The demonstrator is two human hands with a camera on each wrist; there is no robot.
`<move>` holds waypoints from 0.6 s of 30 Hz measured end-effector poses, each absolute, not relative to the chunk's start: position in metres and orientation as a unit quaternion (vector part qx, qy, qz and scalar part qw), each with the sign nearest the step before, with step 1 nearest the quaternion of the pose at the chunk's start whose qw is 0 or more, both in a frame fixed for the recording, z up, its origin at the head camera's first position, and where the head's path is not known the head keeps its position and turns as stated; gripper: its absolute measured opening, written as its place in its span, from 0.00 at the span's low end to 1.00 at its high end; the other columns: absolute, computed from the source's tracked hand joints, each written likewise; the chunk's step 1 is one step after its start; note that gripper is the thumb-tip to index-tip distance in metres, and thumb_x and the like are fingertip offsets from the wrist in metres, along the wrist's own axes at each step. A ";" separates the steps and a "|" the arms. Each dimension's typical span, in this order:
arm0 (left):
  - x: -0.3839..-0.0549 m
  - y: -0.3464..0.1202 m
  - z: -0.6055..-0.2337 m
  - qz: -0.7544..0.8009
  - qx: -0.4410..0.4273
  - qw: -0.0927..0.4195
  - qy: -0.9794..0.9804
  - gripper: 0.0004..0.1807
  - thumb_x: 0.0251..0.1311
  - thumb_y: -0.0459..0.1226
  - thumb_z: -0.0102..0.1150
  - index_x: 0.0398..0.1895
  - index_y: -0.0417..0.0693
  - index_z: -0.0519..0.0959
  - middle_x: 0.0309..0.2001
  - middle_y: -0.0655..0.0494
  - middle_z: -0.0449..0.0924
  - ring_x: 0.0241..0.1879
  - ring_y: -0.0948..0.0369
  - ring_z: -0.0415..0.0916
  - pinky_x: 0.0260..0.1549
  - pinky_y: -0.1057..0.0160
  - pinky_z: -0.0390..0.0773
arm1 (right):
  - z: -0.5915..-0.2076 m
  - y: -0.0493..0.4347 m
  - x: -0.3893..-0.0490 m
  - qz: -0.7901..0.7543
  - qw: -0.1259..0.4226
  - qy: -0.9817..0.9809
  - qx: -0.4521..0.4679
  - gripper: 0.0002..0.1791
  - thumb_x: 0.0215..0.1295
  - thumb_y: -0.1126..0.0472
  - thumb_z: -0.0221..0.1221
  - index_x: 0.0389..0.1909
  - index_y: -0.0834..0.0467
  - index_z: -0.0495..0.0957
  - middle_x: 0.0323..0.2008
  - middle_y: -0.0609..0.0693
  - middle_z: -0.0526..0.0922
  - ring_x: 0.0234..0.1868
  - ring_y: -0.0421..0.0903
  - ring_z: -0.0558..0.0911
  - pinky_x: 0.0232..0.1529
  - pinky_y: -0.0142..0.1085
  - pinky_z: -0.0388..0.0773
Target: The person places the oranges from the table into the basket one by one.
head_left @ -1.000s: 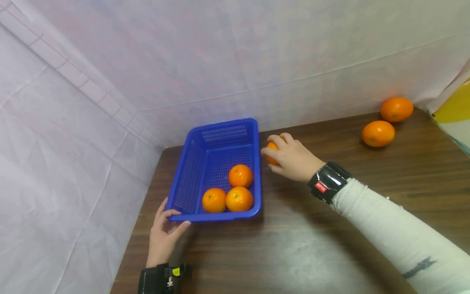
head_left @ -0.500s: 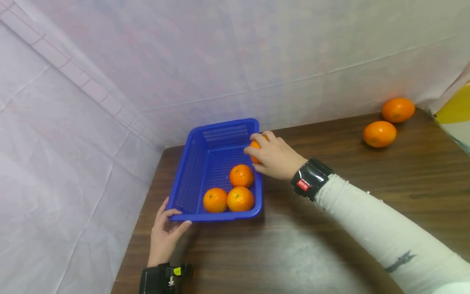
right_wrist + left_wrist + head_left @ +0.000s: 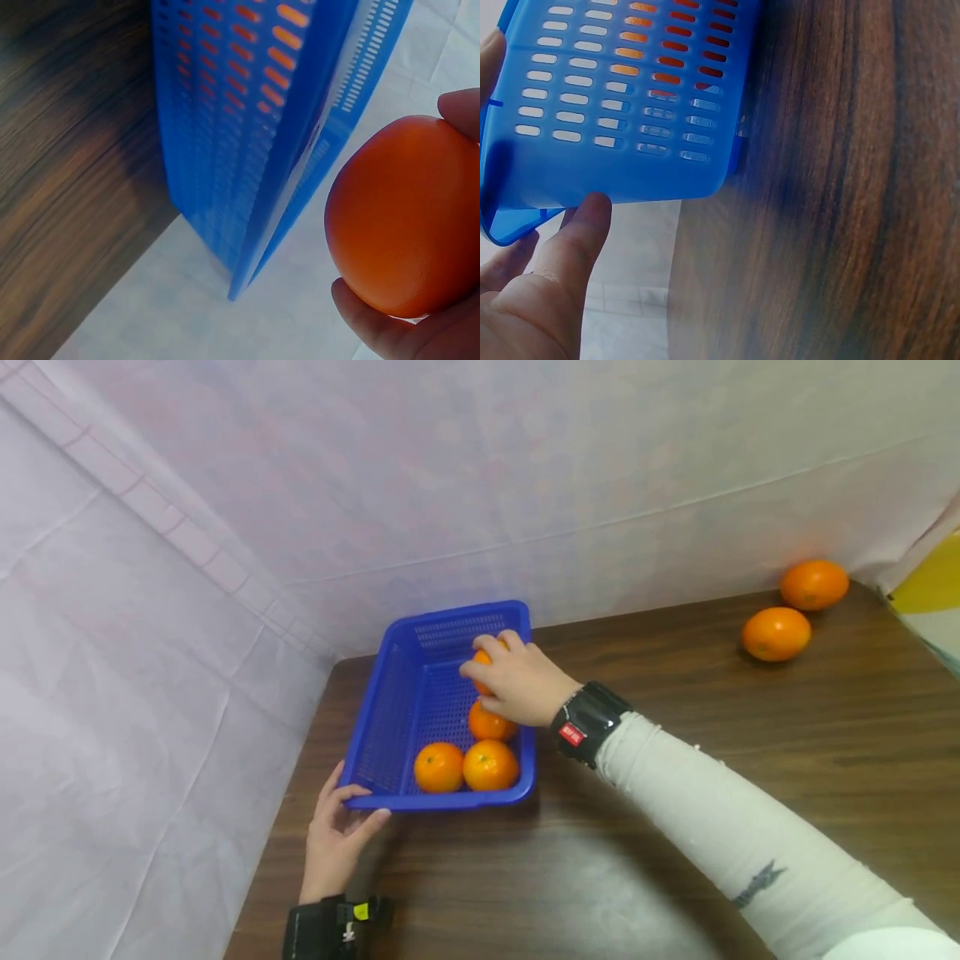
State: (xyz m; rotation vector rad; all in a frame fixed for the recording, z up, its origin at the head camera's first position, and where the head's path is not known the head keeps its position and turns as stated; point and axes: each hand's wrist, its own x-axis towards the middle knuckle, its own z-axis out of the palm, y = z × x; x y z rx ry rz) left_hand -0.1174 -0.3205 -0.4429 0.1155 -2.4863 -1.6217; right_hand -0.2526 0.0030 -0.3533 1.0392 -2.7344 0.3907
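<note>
A blue plastic basket point(image 3: 382, 693) with slotted walls stands on the table. My left hand point(image 3: 333, 843) grips its near left corner, thumb and fingers about the rim; the left wrist view shows fingers point(image 3: 585, 232) against the basket wall point(image 3: 645, 176). Over the basket's right half my right hand point(image 3: 521, 681) holds an orange point(image 3: 482, 670) between fingers and thumb. In the right wrist view this orange point(image 3: 405, 217) is above rim height. Below lie a partly covered orange point(image 3: 489, 724), a front right orange point(image 3: 491, 766) and a front left orange point(image 3: 438, 768).
Two more oranges, a nearer one point(image 3: 776, 634) and a farther one point(image 3: 814, 584), lie at the far right of the brown wooden table point(image 3: 675, 660). Pale cloth point(image 3: 600, 485) hangs behind the table and along its left side. Something yellow point(image 3: 930, 581) shows at the right edge.
My right hand has carried the orange leftward from beside the basket, across its right rim, to above the inside. The left hand and the basket have stayed put.
</note>
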 end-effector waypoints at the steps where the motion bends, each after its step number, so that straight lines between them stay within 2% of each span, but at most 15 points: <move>1: -0.117 -0.320 -0.443 -0.546 0.039 0.086 -0.832 0.18 0.57 0.29 0.71 0.48 0.35 0.75 0.79 0.56 0.52 0.73 0.45 0.59 0.54 0.84 0.72 | -0.354 0.001 -0.253 0.134 0.093 -0.922 0.351 0.21 0.68 0.51 0.63 0.61 0.45 0.77 0.68 0.58 0.68 0.61 0.60 0.68 0.50 0.55 0.83; 7: -0.116 -0.317 -0.444 -0.561 0.038 0.087 -0.822 0.19 0.56 0.27 0.71 0.47 0.33 0.74 0.79 0.55 0.53 0.73 0.44 0.59 0.54 0.83 0.73 | -0.357 -0.005 -0.256 0.129 0.077 -0.927 0.343 0.21 0.69 0.51 0.61 0.61 0.44 0.77 0.67 0.57 0.69 0.60 0.60 0.68 0.50 0.55 0.83; 18: -0.114 -0.317 -0.443 -0.552 0.034 0.078 -0.829 0.18 0.57 0.30 0.72 0.47 0.35 0.75 0.80 0.57 0.51 0.73 0.44 0.60 0.55 0.82 0.73 | -0.354 -0.022 -0.258 0.117 0.040 -0.930 0.346 0.20 0.72 0.50 0.58 0.63 0.44 0.75 0.65 0.55 0.70 0.60 0.59 0.69 0.51 0.53 0.83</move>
